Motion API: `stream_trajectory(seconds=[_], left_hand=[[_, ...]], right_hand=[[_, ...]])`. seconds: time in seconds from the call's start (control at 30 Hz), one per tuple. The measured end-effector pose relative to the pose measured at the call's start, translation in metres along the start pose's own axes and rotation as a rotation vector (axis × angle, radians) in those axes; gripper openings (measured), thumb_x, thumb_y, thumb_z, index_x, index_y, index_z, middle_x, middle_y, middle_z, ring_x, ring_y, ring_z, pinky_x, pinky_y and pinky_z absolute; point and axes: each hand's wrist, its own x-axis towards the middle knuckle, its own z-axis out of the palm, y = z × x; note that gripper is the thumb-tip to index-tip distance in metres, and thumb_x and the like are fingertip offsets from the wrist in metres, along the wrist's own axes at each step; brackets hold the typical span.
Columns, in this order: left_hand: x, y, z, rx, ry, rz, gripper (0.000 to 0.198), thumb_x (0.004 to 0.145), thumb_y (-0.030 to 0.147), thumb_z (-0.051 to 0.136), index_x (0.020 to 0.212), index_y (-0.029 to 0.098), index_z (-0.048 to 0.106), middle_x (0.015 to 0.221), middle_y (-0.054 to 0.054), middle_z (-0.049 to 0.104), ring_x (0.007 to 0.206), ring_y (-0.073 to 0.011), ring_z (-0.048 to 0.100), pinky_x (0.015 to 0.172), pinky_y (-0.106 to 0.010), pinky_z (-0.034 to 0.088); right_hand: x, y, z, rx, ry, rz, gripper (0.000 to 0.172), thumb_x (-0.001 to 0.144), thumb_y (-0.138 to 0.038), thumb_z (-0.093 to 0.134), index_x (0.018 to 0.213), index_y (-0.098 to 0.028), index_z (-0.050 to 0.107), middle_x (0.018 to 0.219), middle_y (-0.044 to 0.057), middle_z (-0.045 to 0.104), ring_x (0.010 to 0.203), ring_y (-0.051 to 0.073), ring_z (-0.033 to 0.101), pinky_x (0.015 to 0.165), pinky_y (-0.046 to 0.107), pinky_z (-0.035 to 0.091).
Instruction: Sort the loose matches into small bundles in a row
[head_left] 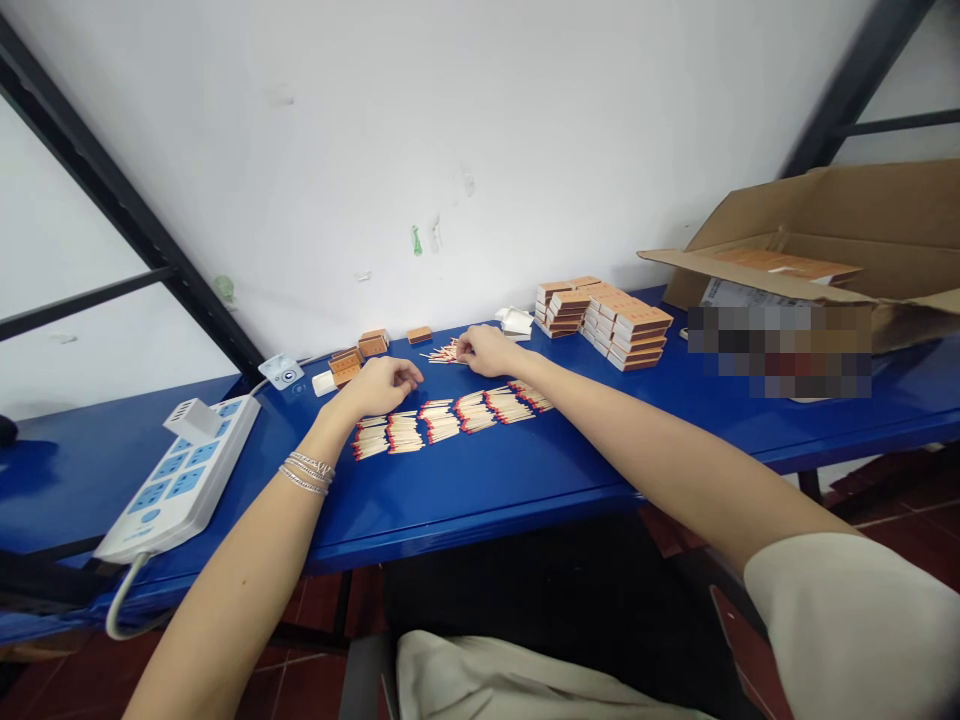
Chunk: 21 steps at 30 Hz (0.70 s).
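Note:
My left hand (pixel 382 385) hovers just over the left end of the matchstick rows, fingers loosely curved and slightly apart, with nothing visible in them. My right hand (pixel 487 352) is at a loose pile of matchsticks (pixel 444 352), its fingertips pinched together on some of them; how many is hidden. In front of both hands, red-tipped matchsticks (pixel 405 432) lie in several neat bunches side by side on the blue table (pixel 465 500). The right forearm partly covers the bunch at the right end.
Stacked matchboxes (pixel 630 325) stand at the back right, beside white matchbox trays (pixel 514 322). More matchboxes (pixel 371 343) lie at the back left. A power strip (pixel 180 480) with a cable occupies the left side. An open cardboard box (pixel 810 230) sits at the right against the wall.

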Motion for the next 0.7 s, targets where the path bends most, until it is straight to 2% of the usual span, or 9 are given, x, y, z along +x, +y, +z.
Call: stream_trajectory(seconds=[0.13,0.2,0.37,0.53,0.7], left_hand=[[-0.001,0.002,-0.001,-0.003,0.003,-0.008,0.029,0.072,0.011,0.051,0.093,0.016,0.071,0.084,-0.006,0.075,0.079,-0.0177,0.069,0.075,-0.029,0.052],[-0.001,0.003,-0.002,-0.005,-0.002,-0.008,0.029,0.072,0.011,0.051,0.093,0.015,0.071,0.085,-0.006,0.075,0.079,-0.0181,0.069,0.075,-0.029,0.052],[-0.001,0.004,-0.001,-0.002,-0.005,-0.005,0.031,0.071,0.011,0.050,0.094,0.015,0.071,0.085,-0.006,0.075,0.079,-0.0185,0.069,0.075,-0.030,0.052],[0.000,0.001,0.000,0.005,-0.006,-0.004,0.030,0.072,0.012,0.050,0.093,0.017,0.071,0.085,-0.005,0.075,0.080,-0.0169,0.069,0.075,-0.028,0.052],[0.000,-0.001,0.001,-0.004,-0.004,0.005,0.029,0.072,0.012,0.050,0.092,0.016,0.070,0.084,-0.006,0.075,0.079,-0.0172,0.069,0.075,-0.029,0.052]], right_hand=[[-0.010,-0.002,-0.020,0.067,0.022,0.031,0.030,0.087,-0.015,0.052,0.111,-0.013,0.068,0.098,0.010,0.073,0.086,0.017,0.064,0.076,0.025,0.043],[-0.015,-0.006,-0.032,0.081,-0.025,0.010,0.036,0.087,-0.011,0.048,0.118,-0.015,0.066,0.099,0.009,0.073,0.083,0.016,0.064,0.074,0.023,0.043],[-0.020,-0.009,-0.047,0.086,-0.212,0.016,0.033,0.079,-0.006,0.050,0.099,-0.015,0.075,0.091,0.007,0.075,0.077,0.015,0.065,0.064,0.021,0.044],[-0.018,0.002,-0.047,0.098,-0.428,0.039,0.034,0.070,-0.006,0.061,0.099,-0.014,0.076,0.089,0.005,0.077,0.085,0.017,0.069,0.070,0.021,0.048],[-0.022,0.000,-0.052,-0.003,-0.464,0.055,0.024,0.069,-0.012,0.069,0.092,-0.015,0.078,0.087,0.006,0.077,0.081,0.019,0.069,0.069,0.024,0.048]])
